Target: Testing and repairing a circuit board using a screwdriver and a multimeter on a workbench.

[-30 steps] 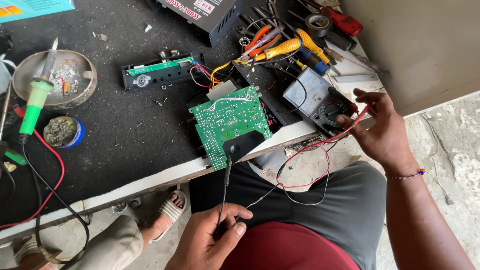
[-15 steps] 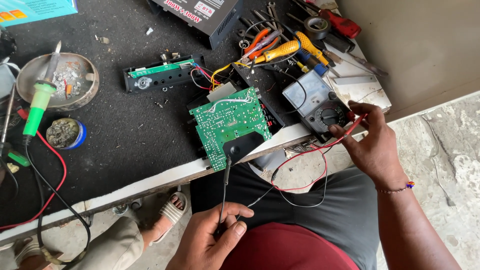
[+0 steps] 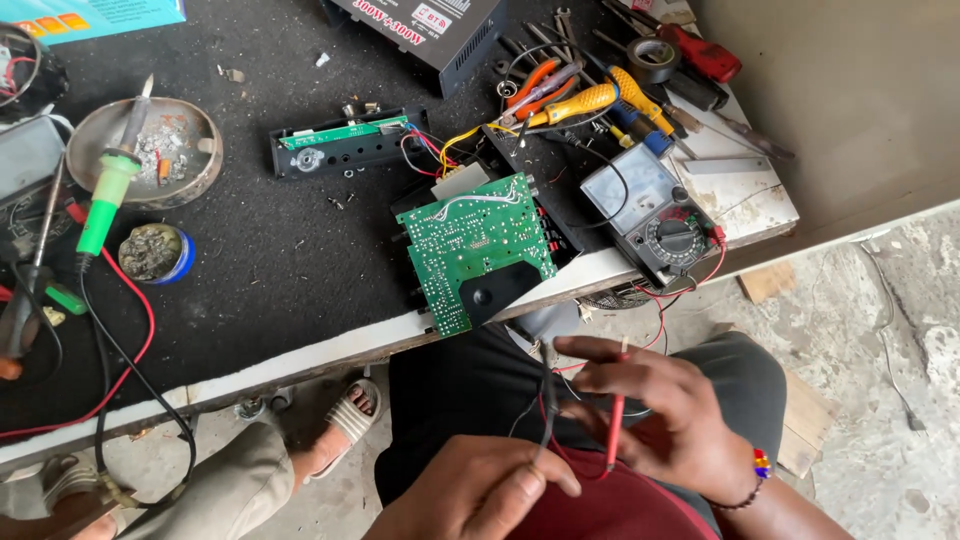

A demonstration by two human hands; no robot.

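Meter probes held over lap, below bench edge.
Right hand (image 3: 665, 420) pinched red probe (image 3: 616, 430); left hand (image 3: 480, 495) closed on black probe (image 3: 546, 420). Leads trailed to analog multimeter (image 3: 655, 210) near edge; a tug might drag it off, or snag the circuit board (image 3: 478, 245).

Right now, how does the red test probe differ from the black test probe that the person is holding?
The red test probe sits in the right hand, while the black test probe is pinched by the left hand. The red one shows most of its slim body; the black one looks blurred and thinner. The red one stands nearly upright; the black one leans slightly. Both are held over the lap, below the table edge.
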